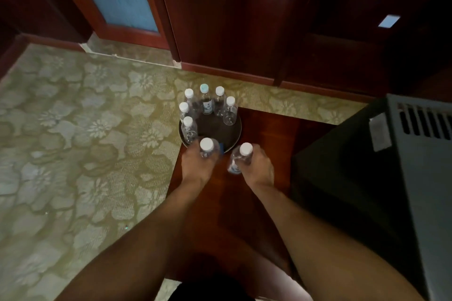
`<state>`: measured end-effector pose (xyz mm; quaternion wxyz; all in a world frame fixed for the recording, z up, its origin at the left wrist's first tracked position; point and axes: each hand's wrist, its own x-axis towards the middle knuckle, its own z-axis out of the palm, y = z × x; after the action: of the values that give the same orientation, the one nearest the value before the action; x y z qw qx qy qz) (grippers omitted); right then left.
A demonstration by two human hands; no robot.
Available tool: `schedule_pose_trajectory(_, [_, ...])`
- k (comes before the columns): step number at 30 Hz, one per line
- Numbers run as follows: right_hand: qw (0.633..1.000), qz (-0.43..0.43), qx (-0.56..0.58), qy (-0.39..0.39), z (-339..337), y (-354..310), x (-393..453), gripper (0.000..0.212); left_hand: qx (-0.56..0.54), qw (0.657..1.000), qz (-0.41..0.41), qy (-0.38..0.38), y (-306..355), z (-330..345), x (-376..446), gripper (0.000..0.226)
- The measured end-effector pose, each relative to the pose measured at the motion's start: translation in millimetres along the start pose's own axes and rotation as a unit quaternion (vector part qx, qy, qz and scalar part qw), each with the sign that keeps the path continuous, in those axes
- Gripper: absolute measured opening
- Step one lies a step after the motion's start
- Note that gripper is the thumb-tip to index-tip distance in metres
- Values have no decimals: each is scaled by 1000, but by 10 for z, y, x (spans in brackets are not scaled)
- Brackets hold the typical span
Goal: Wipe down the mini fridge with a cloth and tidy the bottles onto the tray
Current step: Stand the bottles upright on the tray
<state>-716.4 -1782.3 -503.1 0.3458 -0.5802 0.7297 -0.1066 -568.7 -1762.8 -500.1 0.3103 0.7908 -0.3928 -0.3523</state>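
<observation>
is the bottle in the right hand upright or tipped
Tipped. The bottle gripped by the right hand leans, its white cap toward the round tray and its base back toward the person.

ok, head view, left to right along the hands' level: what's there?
Patterned carpet → left hand gripping a white-capped bottle → right hand gripping another bottle → bare wooden tabletop → mini fridge.

The labels on the bottles (206, 102) and the sticker on the mini fridge (379, 132) are too blurred to read.
</observation>
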Motion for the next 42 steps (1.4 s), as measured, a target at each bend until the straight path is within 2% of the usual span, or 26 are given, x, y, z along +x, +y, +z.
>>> schedule_pose_trajectory(4, [999,34,20,22,34,16,457,48,6,1000,25,2,60,228,311,35])
schedule_pose_trajectory(7, [998,47,27,37,105,-4,747,46,17,999,34,0,89,388,578,41])
schedule_pose_trajectory(16, [998,32,44,38,520,10,1373,47,29,999,13,0,-39,737,1292,46])
schedule_pose_trajectory(31, [999,-1,27,17,870,18,1739,48,14,999,-38,-12,-255,926,1698,52])
schedule_pose_trajectory(42, [999,-26,-29,6,983,-61,1760,47,30,998,-47,-16,-338,1002,1814,53])
